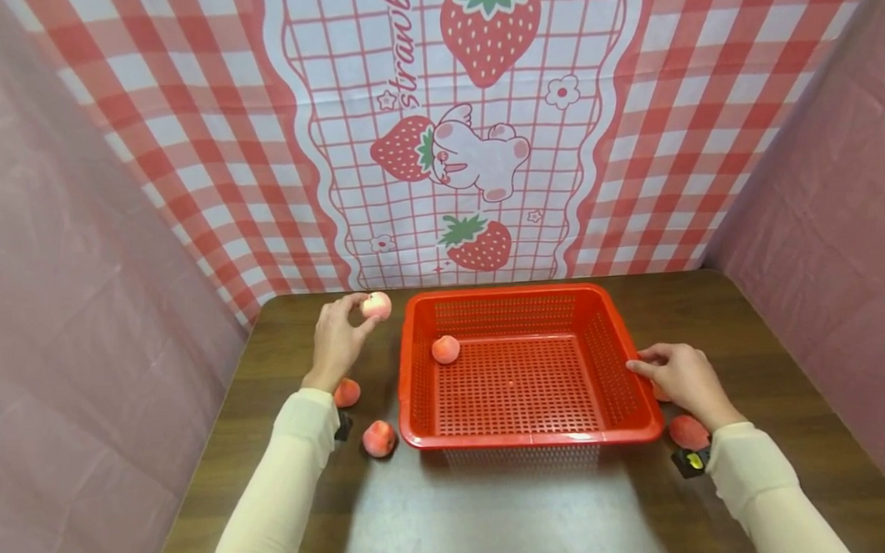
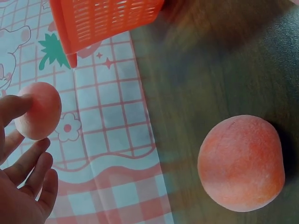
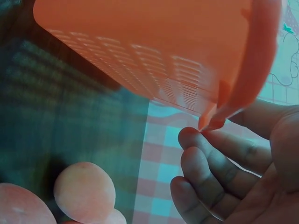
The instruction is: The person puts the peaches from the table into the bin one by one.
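Observation:
My left hand [image 1: 336, 336] pinches a pale pink peach [image 1: 376, 306] between thumb and fingers, above the table left of a red plastic basket [image 1: 529, 441]. In the left wrist view the held peach [image 2: 39, 112] hangs at the fingertips, with the other fingers loosely bent. One peach [image 1: 445, 350] lies inside the basket, near its left wall. On the basket's right rim my right hand [image 1: 684, 376] holds the edge between thumb and fingers. The right wrist view shows the fingertips [image 3: 190, 136] under the lip of the rim.
Left of the basket, two peaches lie on the brown table: one [image 1: 347, 393] by the left wrist, another [image 1: 379, 438] nearer. On the right, a peach [image 1: 688, 433] lies by the right wrist; others are partly hidden. A strawberry-print cloth [image 1: 474, 158] hangs behind.

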The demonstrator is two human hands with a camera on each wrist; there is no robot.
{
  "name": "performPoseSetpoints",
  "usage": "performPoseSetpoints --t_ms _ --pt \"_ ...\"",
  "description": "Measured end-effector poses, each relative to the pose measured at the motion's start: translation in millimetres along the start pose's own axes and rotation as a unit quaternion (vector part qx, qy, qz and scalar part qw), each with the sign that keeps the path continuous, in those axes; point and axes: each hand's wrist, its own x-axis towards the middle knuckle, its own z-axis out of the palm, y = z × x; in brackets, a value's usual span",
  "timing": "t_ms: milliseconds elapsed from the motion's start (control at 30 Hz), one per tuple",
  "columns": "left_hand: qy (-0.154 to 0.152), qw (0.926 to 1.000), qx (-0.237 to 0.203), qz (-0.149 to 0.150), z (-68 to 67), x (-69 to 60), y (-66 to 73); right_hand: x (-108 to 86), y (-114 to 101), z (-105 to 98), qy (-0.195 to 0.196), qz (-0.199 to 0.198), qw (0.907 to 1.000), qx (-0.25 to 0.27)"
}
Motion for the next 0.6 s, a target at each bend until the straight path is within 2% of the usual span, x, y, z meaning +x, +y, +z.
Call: performPoseSetpoints --t_ms 300,600 --pt "0.001 0.9998 -0.009 0.015 -1.3 6.4 8.9 1.3 -0.3 -3.0 -0.017 0.01 0.9998 0.011" --pt "-0.016 0.9995 -0.028 -0.002 2.4 11.0 18.6 0.8 -0.7 -2.4 -0.015 0.005 0.9997 0.017"
